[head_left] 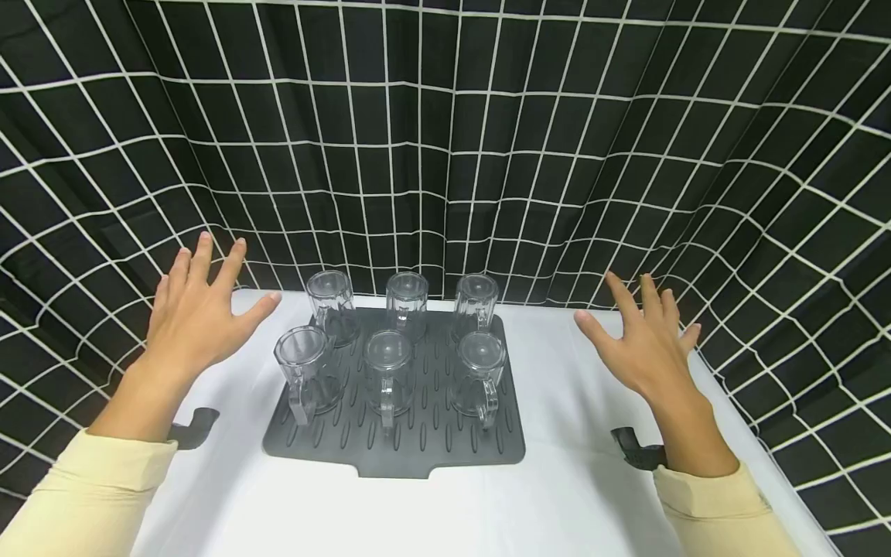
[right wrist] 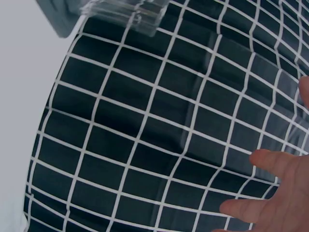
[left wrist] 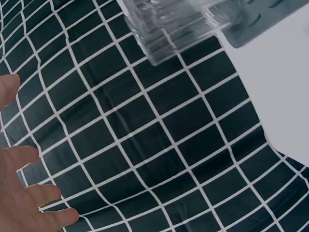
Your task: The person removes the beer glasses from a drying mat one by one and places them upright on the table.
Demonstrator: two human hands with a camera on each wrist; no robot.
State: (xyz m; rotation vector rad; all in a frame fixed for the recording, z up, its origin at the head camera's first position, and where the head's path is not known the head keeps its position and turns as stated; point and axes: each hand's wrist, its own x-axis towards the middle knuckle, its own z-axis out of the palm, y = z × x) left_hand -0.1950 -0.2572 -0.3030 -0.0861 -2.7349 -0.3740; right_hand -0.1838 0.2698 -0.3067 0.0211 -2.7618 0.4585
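Head view shows me the left hand [head_left: 191, 313] and right hand [head_left: 643, 350] spread, empty, flanking glass mugs [head_left: 388, 375] probably upended on the mat [head_left: 393, 460] to drain.

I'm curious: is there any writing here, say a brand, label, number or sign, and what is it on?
There is no text that I can read in any view.
Glass mugs: no lettering seen; any tiny marking would be too small to tell.
Grey mat: only short oblong marks, not letters.
Black cloth: only white grid lines.
Black wrist pieces: nothing legible.
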